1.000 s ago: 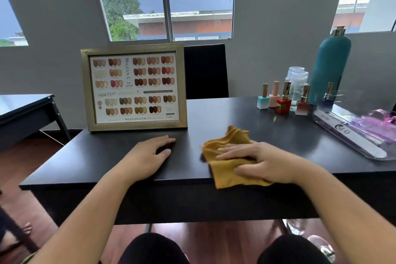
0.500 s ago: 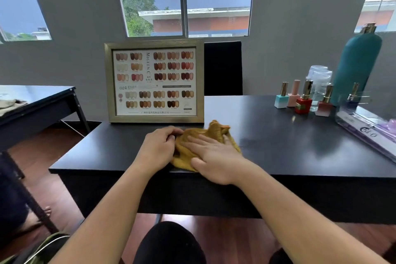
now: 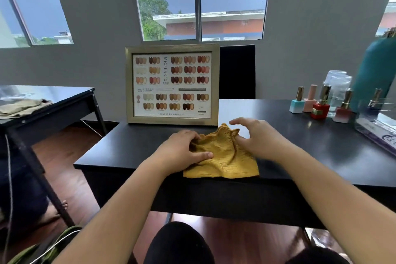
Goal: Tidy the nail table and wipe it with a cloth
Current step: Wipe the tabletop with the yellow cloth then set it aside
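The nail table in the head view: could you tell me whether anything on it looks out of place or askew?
Only the yellow cloth: it lies bunched and rumpled at the table's near edge, under the left hand.

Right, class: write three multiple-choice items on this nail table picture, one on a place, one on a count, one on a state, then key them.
1. Where does the framed colour chart stand?
A. On the table, behind the cloth
B. On the floor
C. Flat under the cloth

2. How many small polish bottles stand in a row in front of the teal bottle, outside the clear tray?
A. One
B. Four
C. Nine

3. How is the yellow cloth lying?
A. Rolled into a tight ball
B. Hanging from the window
C. Rumpled on the table, under the left hand

Key: 1 A, the chart stands upright just beyond the cloth. 2 B, teal, pink, red and dark pink bottles show. 3 C, the left hand presses on it while the right hand hovers open at its far corner.
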Demonstrator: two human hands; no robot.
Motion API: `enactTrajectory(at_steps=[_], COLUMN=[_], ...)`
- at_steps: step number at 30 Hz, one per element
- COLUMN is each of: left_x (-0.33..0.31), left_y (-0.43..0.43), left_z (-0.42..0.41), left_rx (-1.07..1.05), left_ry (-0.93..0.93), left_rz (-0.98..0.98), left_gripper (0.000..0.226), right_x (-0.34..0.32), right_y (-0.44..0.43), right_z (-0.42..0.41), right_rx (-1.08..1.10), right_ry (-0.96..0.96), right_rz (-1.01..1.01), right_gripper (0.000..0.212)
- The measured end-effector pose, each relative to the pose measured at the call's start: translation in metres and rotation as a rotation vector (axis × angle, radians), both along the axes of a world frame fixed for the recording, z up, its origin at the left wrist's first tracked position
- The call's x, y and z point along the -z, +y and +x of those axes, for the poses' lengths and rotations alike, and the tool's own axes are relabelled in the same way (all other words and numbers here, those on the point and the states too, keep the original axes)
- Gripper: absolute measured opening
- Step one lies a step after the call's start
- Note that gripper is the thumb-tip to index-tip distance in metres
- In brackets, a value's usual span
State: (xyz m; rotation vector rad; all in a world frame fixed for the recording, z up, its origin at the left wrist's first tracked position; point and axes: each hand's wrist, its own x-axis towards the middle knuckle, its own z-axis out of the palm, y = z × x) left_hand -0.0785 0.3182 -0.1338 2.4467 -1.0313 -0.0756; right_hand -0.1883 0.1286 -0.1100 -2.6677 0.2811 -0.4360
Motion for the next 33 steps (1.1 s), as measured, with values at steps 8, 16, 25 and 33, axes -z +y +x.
enactTrajectory(at_steps=[8,16,25,33], left_x=[-0.011,-0.01,-0.011,-0.075], left_y=[0.036,0.071,0.092,0.088], left_z=[0.024,-0.008,-0.01,0.0], left_rx=[-0.132,0.151,0.166,0.07], left_ry=[-0.085,-0.097,-0.12,-0.072], left_rz=[0.113,-0.108,-0.203,-0.485], left_gripper=[0.036,0.049,0.021,0.019], right_x=[0.006,-0.001,-0.007,-0.057], right_y=[0.009,0.045,0.064,0.074], right_z=[0.007,-0.005,-0.006,0.014], right_rx=[-0.144,-0.405,-0.382,-0.289], right_ry=[-0.033,0.078,0.058,-0.09], right_rz=[-0.012,-0.027,-0.016,0.413], right_gripper=[0.028,0.035,0.01,0.024])
